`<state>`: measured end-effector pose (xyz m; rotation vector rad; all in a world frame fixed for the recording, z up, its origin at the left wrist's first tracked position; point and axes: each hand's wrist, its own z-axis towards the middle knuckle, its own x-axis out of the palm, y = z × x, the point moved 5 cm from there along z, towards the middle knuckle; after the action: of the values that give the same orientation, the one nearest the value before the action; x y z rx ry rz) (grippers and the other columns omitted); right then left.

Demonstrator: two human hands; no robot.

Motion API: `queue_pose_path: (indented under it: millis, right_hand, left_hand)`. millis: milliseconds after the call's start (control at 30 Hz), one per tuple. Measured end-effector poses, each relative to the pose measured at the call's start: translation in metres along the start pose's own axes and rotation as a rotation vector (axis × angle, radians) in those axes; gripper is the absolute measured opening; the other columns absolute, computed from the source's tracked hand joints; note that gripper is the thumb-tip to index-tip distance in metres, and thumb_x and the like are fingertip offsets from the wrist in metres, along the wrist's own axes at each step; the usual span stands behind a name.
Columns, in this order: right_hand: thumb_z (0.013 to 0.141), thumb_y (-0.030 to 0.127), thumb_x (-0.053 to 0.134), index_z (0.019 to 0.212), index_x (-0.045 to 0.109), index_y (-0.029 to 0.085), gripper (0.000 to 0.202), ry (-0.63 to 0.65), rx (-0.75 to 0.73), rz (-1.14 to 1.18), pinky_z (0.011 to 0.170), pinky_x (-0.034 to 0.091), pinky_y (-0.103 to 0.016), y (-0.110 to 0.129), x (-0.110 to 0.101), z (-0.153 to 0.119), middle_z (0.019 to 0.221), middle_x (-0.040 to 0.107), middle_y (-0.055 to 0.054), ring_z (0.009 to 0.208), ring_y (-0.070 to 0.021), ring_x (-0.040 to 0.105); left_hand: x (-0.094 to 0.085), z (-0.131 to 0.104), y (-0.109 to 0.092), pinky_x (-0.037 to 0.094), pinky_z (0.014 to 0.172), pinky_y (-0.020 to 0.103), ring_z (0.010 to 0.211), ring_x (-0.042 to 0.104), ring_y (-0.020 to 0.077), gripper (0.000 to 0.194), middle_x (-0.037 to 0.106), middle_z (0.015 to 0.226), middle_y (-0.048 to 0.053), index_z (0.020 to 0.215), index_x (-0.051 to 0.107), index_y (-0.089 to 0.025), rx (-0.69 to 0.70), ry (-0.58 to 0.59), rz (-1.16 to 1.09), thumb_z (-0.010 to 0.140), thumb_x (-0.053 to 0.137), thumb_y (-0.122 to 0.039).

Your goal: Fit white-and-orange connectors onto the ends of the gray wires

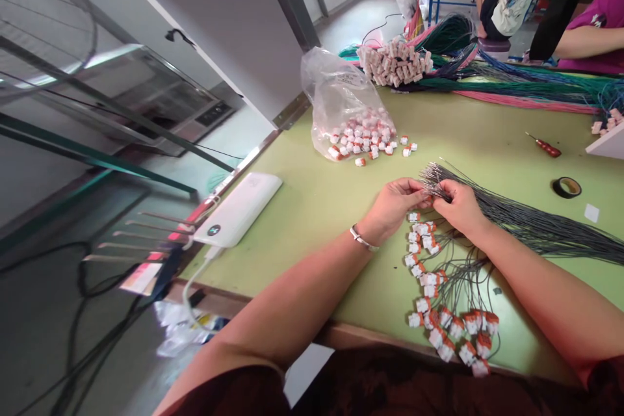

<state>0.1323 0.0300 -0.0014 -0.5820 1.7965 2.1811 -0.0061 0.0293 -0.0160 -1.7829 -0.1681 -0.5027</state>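
My left hand (394, 207), with a bracelet at the wrist, has its thumb and fingertips pinched together at the tip of the wire bundle. What those fingers hold is too small and covered to make out. Right beside it, my right hand (459, 207) is closed on a black wire, its fingertips almost meeting the left ones. The bundle of black wires (529, 218) runs off to the right, its bare metal ends (431, 173) just beyond my fingers. Below my hands lie several white-and-orange connectors (431, 289) with black wires attached.
A clear plastic bag (336, 88) spills loose connectors (361, 136) onto the green table (312, 208). Left of it lies a white power bank (238, 208) with a cable. A red-handled screwdriver (548, 147) and black tape roll (566, 187) lie right. Behind are coloured wire bundles (517, 86) and people.
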Motion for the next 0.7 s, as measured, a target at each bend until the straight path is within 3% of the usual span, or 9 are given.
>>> queue_pose_path:
  millis: [167, 267, 367, 400, 533, 567, 700]
  right_hand:
    - [0.069, 0.034, 0.061, 0.063, 0.056, 0.019, 0.017, -0.028, 0.097, 0.23, 0.052, 0.035, -0.025, -0.004, -0.009, 0.005, 0.054, 0.052, 0.003, 0.052, -0.0107, 0.043]
    - [0.069, 0.042, 0.066, 0.068, 0.059, 0.019, 0.025, -0.079, 0.213, 0.37, 0.053, 0.038, -0.026, -0.013, -0.012, 0.008, 0.059, 0.058, 0.001, 0.052, -0.0114, 0.048]
    - [0.066, 0.039, 0.068, 0.074, 0.058, 0.019, 0.024, -0.074, 0.268, 0.45, 0.045, 0.031, -0.025, -0.017, -0.009, 0.009, 0.056, 0.057, 0.003, 0.044, -0.0091, 0.041]
    - [0.066, 0.036, 0.066, 0.076, 0.057, 0.019, 0.022, -0.08, 0.273, 0.455, 0.043, 0.029, -0.024, -0.018, -0.008, 0.009, 0.055, 0.057, 0.004, 0.043, -0.0086, 0.039]
    - [0.068, 0.03, 0.059, 0.076, 0.054, 0.02, 0.014, -0.134, 0.265, 0.289, 0.044, 0.03, -0.026, -0.019, -0.009, 0.009, 0.055, 0.055, 0.004, 0.043, -0.0098, 0.039]
    - [0.07, 0.029, 0.058, 0.075, 0.055, 0.02, 0.011, -0.145, 0.236, 0.194, 0.047, 0.033, -0.026, -0.018, -0.01, 0.009, 0.057, 0.056, 0.003, 0.046, -0.011, 0.042]
    - [0.072, 0.023, 0.057, 0.077, 0.06, 0.019, 0.008, -0.085, 0.074, -0.352, 0.061, 0.039, -0.03, -0.006, -0.013, 0.007, 0.067, 0.063, -0.004, 0.062, -0.0176, 0.055]
  left_hand:
    - [-0.005, -0.005, -0.011, 0.043, 0.051, 0.021, 0.05, 0.055, 0.0079, 0.012, 0.063, 0.056, -0.001, 0.07, 0.065, -0.013, -0.013, 0.068, 0.416, 0.069, 0.073, -0.023]
    - [0.001, -0.014, -0.016, 0.044, 0.055, 0.022, 0.055, 0.056, 0.0089, 0.008, 0.066, 0.062, 0.001, 0.07, 0.069, -0.014, -0.016, 0.285, 0.716, 0.069, 0.072, -0.021]
    - [0.01, -0.023, -0.019, 0.048, 0.063, 0.024, 0.063, 0.06, 0.0118, 0.011, 0.07, 0.072, 0.004, 0.074, 0.073, -0.016, 0.066, 0.531, 0.861, 0.072, 0.07, -0.025]
    - [0.01, -0.021, -0.022, 0.049, 0.065, 0.025, 0.066, 0.061, 0.0127, 0.012, 0.07, 0.075, 0.005, 0.074, 0.074, -0.016, 0.126, 0.512, 0.882, 0.075, 0.068, -0.027]
    - [-0.008, -0.005, -0.03, 0.051, 0.078, 0.032, 0.083, 0.063, 0.0178, 0.015, 0.07, 0.092, 0.009, 0.083, 0.074, -0.017, 0.439, 0.039, 1.01, 0.082, 0.061, -0.024]
    - [-0.008, -0.001, -0.028, 0.05, 0.082, 0.033, 0.087, 0.063, 0.0189, 0.015, 0.07, 0.095, 0.009, 0.085, 0.074, -0.018, 0.495, -0.004, 1.065, 0.083, 0.06, -0.022]
    - [0.003, 0.005, -0.015, 0.049, 0.086, 0.037, 0.085, 0.061, 0.0207, 0.017, 0.07, 0.083, 0.007, 0.075, 0.072, -0.017, 0.548, 0.153, 1.285, 0.084, 0.057, -0.019]
